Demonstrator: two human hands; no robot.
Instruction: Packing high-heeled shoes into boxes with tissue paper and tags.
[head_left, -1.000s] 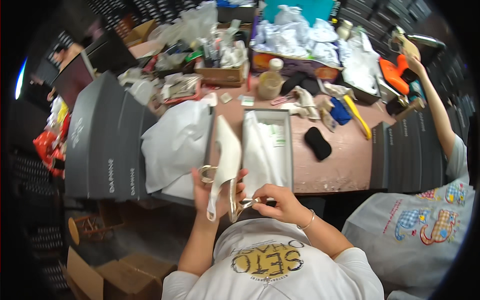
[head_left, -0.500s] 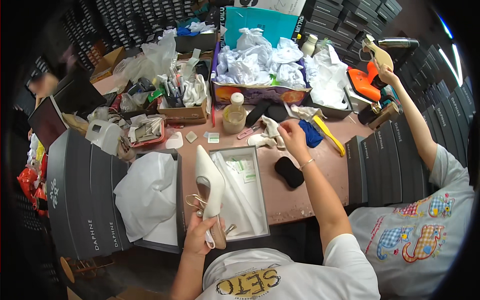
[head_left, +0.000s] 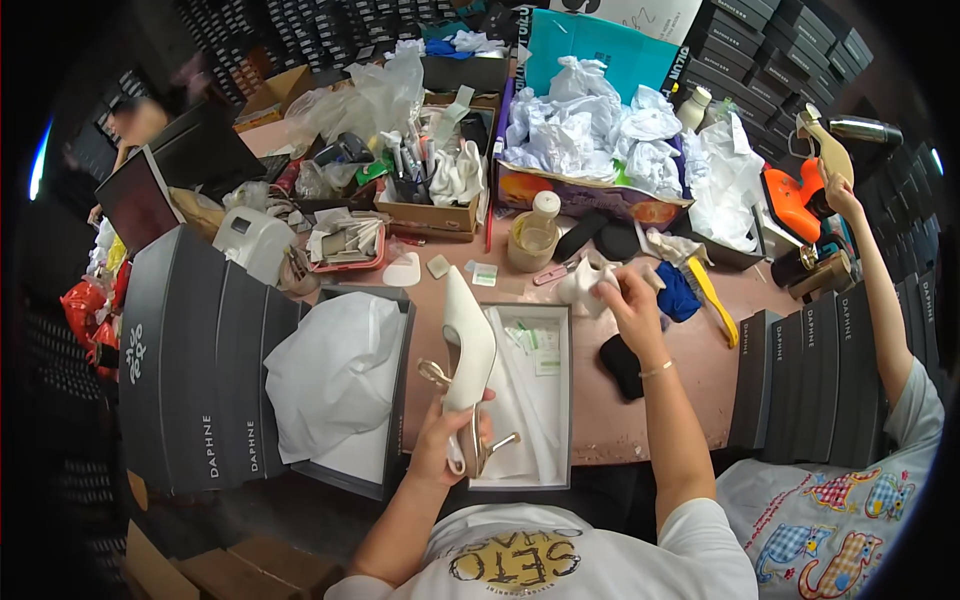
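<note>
My left hand (head_left: 440, 438) is closed round the heel end of a white pointed slingback shoe (head_left: 470, 355). The shoe's toe points away from me, and its thin metallic heel sticks out to the right. Below and beside the shoe is an open grey shoebox (head_left: 566, 400) with white tissue paper and small packets inside. My right hand (head_left: 640, 312) pinches a crumpled white cloth (head_left: 580, 288) just above the table. A black oval pad (head_left: 621, 367) lies beside my right wrist.
A glass bottle (head_left: 534, 242), a yellow-handled brush (head_left: 712, 302) and a blue cloth (head_left: 679, 290) lie beyond my right hand. Another box holds white tissue (head_left: 335, 378) at left. Stacked grey boxes flank both sides. A co-worker's hand (head_left: 842, 196) holds a beige shoe (head_left: 829, 150) at right.
The whole view has shifted, moving the scene rightward. My right hand has gathered up the white cloth from the table. The shoe in my left hand has turned, showing more of its side.
</note>
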